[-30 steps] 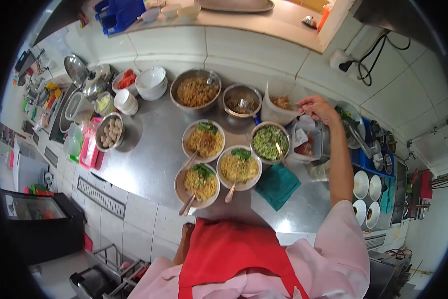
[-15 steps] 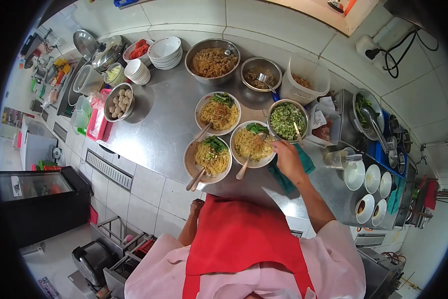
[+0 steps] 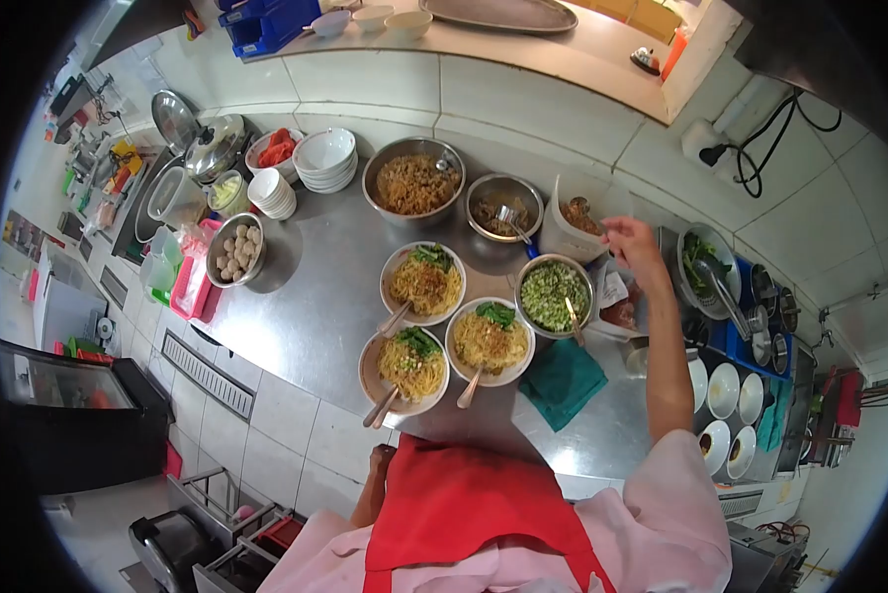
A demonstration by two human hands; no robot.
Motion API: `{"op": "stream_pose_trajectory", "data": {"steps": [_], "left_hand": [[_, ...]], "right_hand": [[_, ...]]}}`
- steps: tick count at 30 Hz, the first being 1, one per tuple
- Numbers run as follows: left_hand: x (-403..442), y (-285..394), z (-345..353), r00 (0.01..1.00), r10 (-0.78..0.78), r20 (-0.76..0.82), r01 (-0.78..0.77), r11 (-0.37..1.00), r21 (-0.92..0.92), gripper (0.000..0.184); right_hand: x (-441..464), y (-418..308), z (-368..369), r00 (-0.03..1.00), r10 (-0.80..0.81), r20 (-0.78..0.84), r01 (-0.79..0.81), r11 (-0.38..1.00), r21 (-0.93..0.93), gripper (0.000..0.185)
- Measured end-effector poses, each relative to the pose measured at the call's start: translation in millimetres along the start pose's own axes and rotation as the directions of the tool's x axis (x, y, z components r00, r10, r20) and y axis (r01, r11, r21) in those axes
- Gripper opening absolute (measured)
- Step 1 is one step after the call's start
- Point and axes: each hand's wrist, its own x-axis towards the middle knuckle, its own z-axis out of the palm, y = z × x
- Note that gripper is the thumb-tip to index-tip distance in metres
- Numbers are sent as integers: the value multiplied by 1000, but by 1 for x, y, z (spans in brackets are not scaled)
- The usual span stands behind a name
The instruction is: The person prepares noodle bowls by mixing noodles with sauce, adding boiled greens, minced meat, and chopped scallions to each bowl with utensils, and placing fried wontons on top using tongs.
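My right hand (image 3: 632, 247) is closed at the rim of a tall white plastic container (image 3: 567, 237) of brown crumbly topping. It grips a spoon (image 3: 578, 206) whose bowl end shows over the topping; the handle is mostly hidden by the fingers. Below stand a noodle bowl (image 3: 490, 348), a second noodle bowl (image 3: 425, 287) and a third noodle bowl (image 3: 407, 373), each with greens and a spoon. A metal bowl of chopped green onions (image 3: 555, 294) is just left of my forearm. My left hand (image 3: 383, 457) hangs curled beside the red apron, apparently holding nothing.
Metal bowls of brown topping (image 3: 412, 183) and sauce (image 3: 503, 208) stand at the back. Meatballs (image 3: 236, 253) and stacked white bowls (image 3: 326, 158) are to the left. A green cloth (image 3: 565, 383) lies near the front edge, with several white bowls (image 3: 723, 390) at right.
My right hand has moved up and right from the front noodle bowl to the white container, where the spoon now shows. The view has tilted up; my left hand stays low beside the apron.
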Motion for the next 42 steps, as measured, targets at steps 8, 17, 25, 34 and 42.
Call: {"op": "stream_pose_trajectory", "data": {"steps": [8, 17, 25, 34, 42], "left_hand": [[5, -48, 34, 976, 103, -192, -138, 975, -175, 27], [12, -43, 42, 904, 407, -129, -404, 715, -570, 30], [1, 7, 2, 995, 42, -89, -46, 998, -44, 37], [-25, 40, -2, 989, -139, -47, 141, 989, 52, 34], [-45, 21, 0, 988, -155, -18, 155, 988, -23, 39]], "right_hand": [[144, 47, 27, 969, 117, 215, 200, 130, -971, 21], [109, 0, -22, 922, 350, 164, -196, 789, -582, 24], [17, -19, -54, 976, 98, 195, -89, 995, -50, 28], [-101, 5, 119, 921, 100, 378, 5, 964, -267, 25], [-159, 42, 244, 775, -369, 513, 630, 525, -573, 39]]}}
